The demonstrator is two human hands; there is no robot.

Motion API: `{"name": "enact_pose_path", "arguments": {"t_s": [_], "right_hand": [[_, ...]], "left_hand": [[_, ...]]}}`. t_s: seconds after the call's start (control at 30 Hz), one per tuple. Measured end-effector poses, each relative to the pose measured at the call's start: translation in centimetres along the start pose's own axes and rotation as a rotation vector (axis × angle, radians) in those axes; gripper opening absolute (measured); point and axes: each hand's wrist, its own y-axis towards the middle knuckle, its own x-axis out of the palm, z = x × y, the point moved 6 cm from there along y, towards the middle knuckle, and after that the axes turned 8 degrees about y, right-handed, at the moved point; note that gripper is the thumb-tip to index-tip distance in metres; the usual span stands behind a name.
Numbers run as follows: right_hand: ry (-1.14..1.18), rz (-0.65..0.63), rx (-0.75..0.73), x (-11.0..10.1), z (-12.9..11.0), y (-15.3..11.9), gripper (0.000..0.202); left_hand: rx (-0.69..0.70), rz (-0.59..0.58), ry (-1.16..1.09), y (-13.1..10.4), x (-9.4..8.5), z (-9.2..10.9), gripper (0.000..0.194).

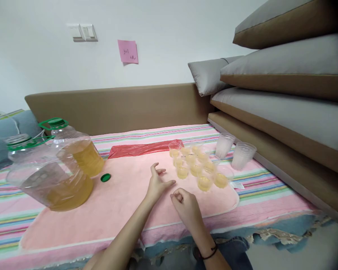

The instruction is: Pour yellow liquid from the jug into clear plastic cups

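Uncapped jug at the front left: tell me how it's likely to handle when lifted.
The uncapped jug is probably fairly heavy, with yellow liquid pooled in its bottom. Its thin, clear walls may flex when squeezed. Tipped far, it could spill: its mouth is open.
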Motion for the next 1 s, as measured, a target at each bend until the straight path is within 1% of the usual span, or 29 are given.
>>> {"name": "enact_pose_path", "arguments": {"t_s": [0.07, 0.1, 0.2, 0.27, 0.37, 0.47, 0.53, 0.57, 0.63, 0.7, 0.77, 0.8, 0.83, 0.9, 0.93, 1.0], "right_hand": [[0.010, 0.001, -0.011, -0.4, 0.4, 0.2, 0.024], [0.013, 0.003, -0.016, -0.6, 0.7, 0.3, 0.025], [0.021, 0.003, -0.034, -1.5, 1.4, 0.6, 0.031], [0.032, -0.006, -0.054, -2.1, 1.6, 0.6, 0.037], [0.070, 0.000, -0.098, -3.1, 1.4, -0.1, 0.038], [0.113, 0.060, -0.142, -5.2, 1.1, -1.0, 0.037], [0.121, 0.146, -0.165, -7.9, 1.2, -0.8, 0.038], [0.114, 0.207, -0.176, -9.7, 1.3, -0.5, 0.038], [0.087, 0.354, -0.182, -14.0, 1.8, 0.8, 0.033], [0.047, 0.496, -0.153, -18.8, 2.4, 2.7, 0.026], [0.005, 0.609, -0.092, -23.1, 3.2, 4.6, 0.027], [-0.012, 0.645, -0.057, -24.9, 3.5, 5.6, 0.029], [-0.024, 0.666, -0.019, -26.4, 3.9, 6.6, 0.032], [-0.036, 0.679, 0.049, -28.4, 4.5, 8.4, 0.035], [-0.035, 0.674, 0.077, -28.9, 4.8, 9.2, 0.035], [-0.024, 0.654, 0.114, -29.3, 5.4, 10.7, 0.036]], "left_hand": [[-0.011, 0.028, 0.014, -1.2, -2.2, -0.5, 0.084], [-0.014, 0.039, 0.017, -1.9, -3.2, -0.8, 0.076], [-0.009, 0.044, 0.018, -3.5, -5.2, -1.4, 0.050], [0.007, 0.026, 0.030, -4.3, -5.9, -1.6, 0.037], [0.046, -0.011, 0.088, -5.2, -6.5, -1.0, 0.026], [0.117, -0.053, 0.197, -5.9, -7.0, 0.1, 0.019], [0.177, -0.088, 0.270, -6.4, -7.1, 1.0, 0.016], [0.203, -0.104, 0.292, -6.6, -7.1, 1.4, 0.014], [0.260, -0.136, 0.354, -7.0, -7.1, 2.0, 0.011], [0.342, -0.163, 0.469, -7.5, -7.0, 2.6, 0.016], [0.450, -0.179, 0.600, -7.8, -6.8, 3.1, 0.022], [0.500, -0.181, 0.644, -8.0, -6.7, 3.3, 0.024], [0.542, -0.178, 0.672, -8.1, -6.7, 3.5, 0.026], [0.607, -0.168, 0.704, -8.1, -6.6, 3.6, 0.027], [0.633, -0.161, 0.710, -8.1, -6.5, 3.6, 0.027], [0.672, -0.143, 0.706, -8.0, -6.5, 3.5, 0.026]]}}
